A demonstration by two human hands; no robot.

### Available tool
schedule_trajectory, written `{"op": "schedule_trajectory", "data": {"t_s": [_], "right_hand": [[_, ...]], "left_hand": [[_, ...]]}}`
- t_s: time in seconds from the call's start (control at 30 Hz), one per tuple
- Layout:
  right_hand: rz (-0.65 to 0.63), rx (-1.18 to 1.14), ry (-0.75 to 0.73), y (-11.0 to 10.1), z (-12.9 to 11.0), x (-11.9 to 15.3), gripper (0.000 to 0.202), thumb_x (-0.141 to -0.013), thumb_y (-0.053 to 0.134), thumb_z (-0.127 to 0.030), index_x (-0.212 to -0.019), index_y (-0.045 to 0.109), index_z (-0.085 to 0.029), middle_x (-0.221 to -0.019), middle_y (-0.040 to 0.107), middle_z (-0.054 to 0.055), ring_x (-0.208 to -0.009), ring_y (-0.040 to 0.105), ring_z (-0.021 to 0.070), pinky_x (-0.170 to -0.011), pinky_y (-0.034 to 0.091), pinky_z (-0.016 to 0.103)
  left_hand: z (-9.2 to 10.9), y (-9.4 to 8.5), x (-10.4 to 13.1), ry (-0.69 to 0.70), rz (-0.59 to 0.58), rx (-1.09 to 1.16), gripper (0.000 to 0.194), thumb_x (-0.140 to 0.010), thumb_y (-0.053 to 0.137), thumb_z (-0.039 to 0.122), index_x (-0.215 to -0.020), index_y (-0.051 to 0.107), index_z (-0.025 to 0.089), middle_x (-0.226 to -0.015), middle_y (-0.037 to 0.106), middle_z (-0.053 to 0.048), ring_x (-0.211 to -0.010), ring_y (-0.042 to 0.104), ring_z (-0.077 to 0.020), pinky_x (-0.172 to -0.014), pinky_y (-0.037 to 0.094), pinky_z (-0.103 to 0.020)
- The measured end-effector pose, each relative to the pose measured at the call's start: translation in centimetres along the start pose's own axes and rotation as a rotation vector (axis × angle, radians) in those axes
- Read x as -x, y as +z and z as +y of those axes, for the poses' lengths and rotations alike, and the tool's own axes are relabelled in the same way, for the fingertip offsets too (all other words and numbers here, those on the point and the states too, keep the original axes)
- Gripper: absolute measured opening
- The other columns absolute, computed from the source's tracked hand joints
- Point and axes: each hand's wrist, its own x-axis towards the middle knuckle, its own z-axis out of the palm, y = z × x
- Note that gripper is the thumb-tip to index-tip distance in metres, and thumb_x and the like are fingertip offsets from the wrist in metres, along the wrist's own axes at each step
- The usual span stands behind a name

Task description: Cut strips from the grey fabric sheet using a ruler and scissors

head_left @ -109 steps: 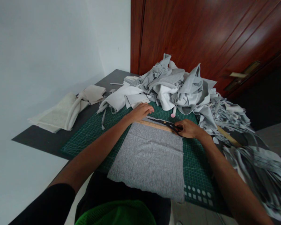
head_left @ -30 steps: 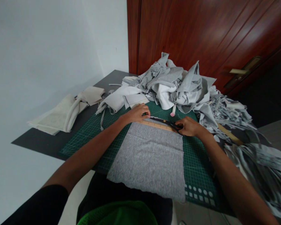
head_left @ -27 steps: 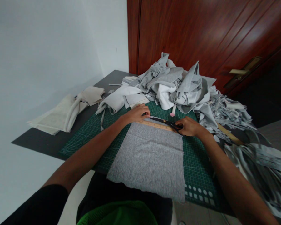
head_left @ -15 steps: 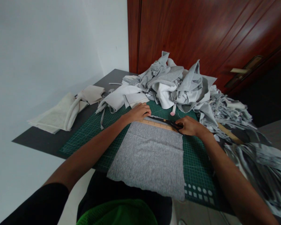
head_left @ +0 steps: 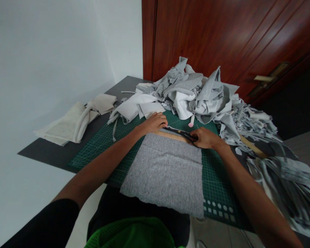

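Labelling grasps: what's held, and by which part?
Right hand: black scissors, by the handles. Left hand: whether it grips anything can't be told.

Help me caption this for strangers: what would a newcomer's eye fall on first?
Probably the big heap of grey and white cloth at the back of the table, before the reddish-brown door. Next, the flat grey fabric lying on the green mat in the foreground. Then, at its far end, the right hand holding black scissors alongside a tan ruler, with the left hand by the blade end.
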Motion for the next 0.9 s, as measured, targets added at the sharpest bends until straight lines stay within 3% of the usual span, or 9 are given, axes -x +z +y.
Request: {"op": "schedule_trajectory", "data": {"t_s": [0.5, 0.9], "right_hand": [[-0.037, -0.01, 0.027, -0.2, -0.4, -0.3, 0.014, -0.078, 0.066, -0.029, -0.071, 0.056, -0.023, -0.069, 0.064, 0.002, -0.064, 0.055, 0.0177, -0.061, 0.029, 0.032], [-0.051, -0.116, 0.006, -0.2, 1.4, 0.2, 0.017, -0.082, 0.065, -0.036, -0.074, 0.057, -0.022, -0.073, 0.065, 0.003, -0.067, 0.057, 0.0192, -0.063, 0.032, 0.032]], "left_hand": [[-0.6, -0.3, 0.6, -0.01, 0.042, 0.008, 0.014, -0.102, 0.065, 0.024, -0.092, 0.075, 0.022, -0.099, 0.076, -0.005, -0.106, 0.063, -0.0243, -0.097, 0.037, -0.039], [-0.7, -0.4, 0.7, -0.016, 0.083, 0.095, 0.015, -0.102, 0.065, 0.024, -0.091, 0.074, 0.022, -0.096, 0.077, -0.004, -0.102, 0.066, -0.022, -0.099, 0.041, -0.037]]}}
